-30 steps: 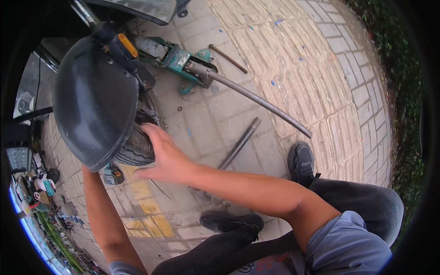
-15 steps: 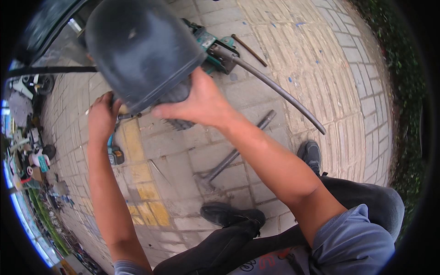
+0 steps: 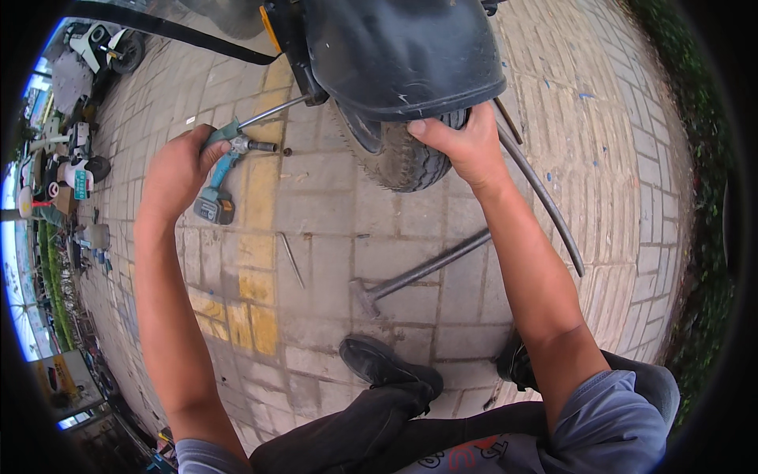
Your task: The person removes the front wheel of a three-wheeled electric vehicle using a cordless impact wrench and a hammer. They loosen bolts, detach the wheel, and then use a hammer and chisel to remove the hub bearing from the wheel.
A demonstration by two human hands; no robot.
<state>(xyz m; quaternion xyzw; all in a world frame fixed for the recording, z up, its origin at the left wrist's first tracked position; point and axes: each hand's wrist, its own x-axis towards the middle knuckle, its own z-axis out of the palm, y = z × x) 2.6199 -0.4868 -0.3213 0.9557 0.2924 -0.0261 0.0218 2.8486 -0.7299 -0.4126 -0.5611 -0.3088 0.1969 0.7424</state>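
Observation:
A black mudguard point(image 3: 403, 59) arches over a worn, treaded tyre point(image 3: 410, 158) at the top of the view. My right hand point(image 3: 470, 150) grips the mudguard's lower edge, thumb across the tyre side, the other fingers partly hidden behind it. On the left, my left hand point(image 3: 178, 170) is closed round the teal handle of a screwdriver point(image 3: 264, 113). Its long metal shaft points right, its tip at the dark bracket point(image 3: 312, 91) beside the wheel; whether it touches cannot be made out. Just under that hand lies a teal cordless impact wrench point(image 3: 217, 189) with a socket on its nose.
A hammer point(image 3: 422, 272) and a thin metal rod point(image 3: 291, 259) lie on the paving, with a long bent pipe point(image 3: 545, 197) to the right. A black strap point(image 3: 181, 39) crosses the upper left. Parked scooters point(image 3: 103, 47) stand far left; a hedge point(image 3: 695, 158) borders the right.
My view has shifted, so the mudguard and wheel sit further right and more of the tyre shows. The screwdriver in my left hand now shows clearly, its shaft reaching the bracket.

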